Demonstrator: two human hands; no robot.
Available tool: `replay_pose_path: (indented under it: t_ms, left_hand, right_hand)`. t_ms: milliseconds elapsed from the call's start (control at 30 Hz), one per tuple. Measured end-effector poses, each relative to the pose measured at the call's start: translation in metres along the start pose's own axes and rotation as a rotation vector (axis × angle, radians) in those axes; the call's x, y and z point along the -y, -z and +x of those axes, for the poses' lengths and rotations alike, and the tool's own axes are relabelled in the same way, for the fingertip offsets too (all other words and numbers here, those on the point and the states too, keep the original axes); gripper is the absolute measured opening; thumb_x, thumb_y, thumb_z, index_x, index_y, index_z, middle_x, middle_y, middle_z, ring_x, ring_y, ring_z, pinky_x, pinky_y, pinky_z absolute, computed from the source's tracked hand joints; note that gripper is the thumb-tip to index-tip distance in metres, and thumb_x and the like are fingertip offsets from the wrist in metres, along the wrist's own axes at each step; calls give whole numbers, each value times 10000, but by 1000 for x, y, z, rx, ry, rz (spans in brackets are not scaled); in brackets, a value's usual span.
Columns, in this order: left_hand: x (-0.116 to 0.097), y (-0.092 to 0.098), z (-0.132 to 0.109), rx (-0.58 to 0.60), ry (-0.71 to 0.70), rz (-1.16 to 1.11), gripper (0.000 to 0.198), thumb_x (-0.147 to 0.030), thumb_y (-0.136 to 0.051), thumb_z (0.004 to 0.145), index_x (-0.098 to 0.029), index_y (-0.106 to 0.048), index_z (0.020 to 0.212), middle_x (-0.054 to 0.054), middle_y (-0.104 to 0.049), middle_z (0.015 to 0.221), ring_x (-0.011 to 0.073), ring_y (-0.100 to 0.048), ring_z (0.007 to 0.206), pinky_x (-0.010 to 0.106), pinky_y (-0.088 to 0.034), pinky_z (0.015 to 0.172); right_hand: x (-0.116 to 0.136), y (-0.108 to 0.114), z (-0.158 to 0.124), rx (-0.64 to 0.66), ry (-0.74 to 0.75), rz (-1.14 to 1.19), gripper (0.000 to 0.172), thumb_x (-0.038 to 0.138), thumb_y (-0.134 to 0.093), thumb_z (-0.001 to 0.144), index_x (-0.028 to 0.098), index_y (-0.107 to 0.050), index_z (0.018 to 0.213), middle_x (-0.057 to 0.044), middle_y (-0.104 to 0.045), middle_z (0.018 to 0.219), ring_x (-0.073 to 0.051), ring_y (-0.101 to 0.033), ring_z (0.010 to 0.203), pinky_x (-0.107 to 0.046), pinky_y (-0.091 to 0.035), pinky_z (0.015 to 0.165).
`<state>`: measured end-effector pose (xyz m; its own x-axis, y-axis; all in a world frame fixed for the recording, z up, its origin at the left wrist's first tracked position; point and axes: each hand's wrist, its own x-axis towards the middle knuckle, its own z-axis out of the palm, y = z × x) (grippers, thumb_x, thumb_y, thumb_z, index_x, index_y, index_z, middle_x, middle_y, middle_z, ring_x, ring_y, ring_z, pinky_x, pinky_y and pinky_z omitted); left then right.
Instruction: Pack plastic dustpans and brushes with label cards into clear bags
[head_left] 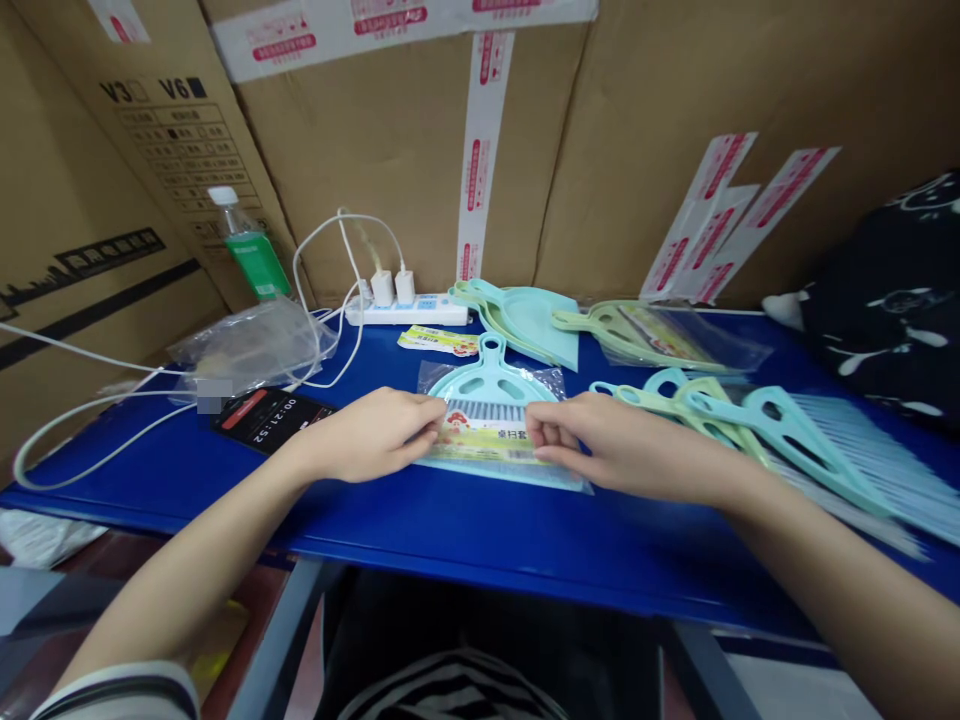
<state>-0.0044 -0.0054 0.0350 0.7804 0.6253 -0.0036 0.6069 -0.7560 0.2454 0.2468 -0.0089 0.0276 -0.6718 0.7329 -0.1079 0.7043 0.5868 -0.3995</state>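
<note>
1. Corrugated cardboard walls (405, 150), patched with printed red-and-white tape, rise behind a blue table (360, 520). Along the back edge sit a white power strip (405, 312) with two plugged-in chargers and, towards the back left corner, a green-labelled plastic bottle (251, 250).

2. Near the left edge lie a crumpled clear plastic bag (251, 345), loose white cables and a black phone (274, 420) showing a running time. Towards the back right are a loose pale blue dustpan (532, 320) and a green dustpan in a clear sleeve (645, 335). Along the right edge, a heap of pale blue and green hand brushes (765, 430) spreads its long bristles towards the table's front right corner.

3. The packaged pale blue dustpan (487, 385) lies flat near the middle of the table, closer to the front edge than the back. Its long axis runs front to back, with the handle and its hanging hole pointing away from the person, towards the power strip. Its clear bag and yellow-and-white paper label cover the wider end.

4. The left hand (367, 435) comes in from the left side and the right hand (622, 450) from the right, with the packet between them. The right hand reaches slightly further over it.

5. The left fingers (427, 425) lie together against the packet's left side. The right fingers (544, 430) are slightly curled over its right side. Whether either hand is clamped on the bag, I cannot tell.
</note>
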Motion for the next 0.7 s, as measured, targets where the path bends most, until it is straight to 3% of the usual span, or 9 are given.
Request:
replay_pose_path:
  t_ms: [133,333,700]
  left_hand:
    - [-3,-4,-1,24,-30,-3,156,-165,-389,875,-194,-420,725,-29,-526,667,112,-465,562,235,-325,561]
    - [1,-14,3,-8,-47,-44,154,-235,-484,903,-182,-489,758,-30,-547,692,109,-493,598,223,-329,578]
    - [1,-13,5,-52,-24,-38,262,-227,-410,933,-195,-391,674,-40,-432,647,100,-396,542,225,-292,544]
  right_hand:
    - [3,0,-1,46,17,27,71,172,-458,830,212,-500,790,44,-540,566,-127,-485,536,-263,-341,590]
    - [7,-3,0,17,47,13,108,137,-423,828,197,-511,842,54,-494,556,-125,-460,522,-262,-345,583]
    - [3,-6,1,30,35,43,144,120,-422,830,189,-485,940,77,-464,551,-116,-434,503,-255,-350,577]
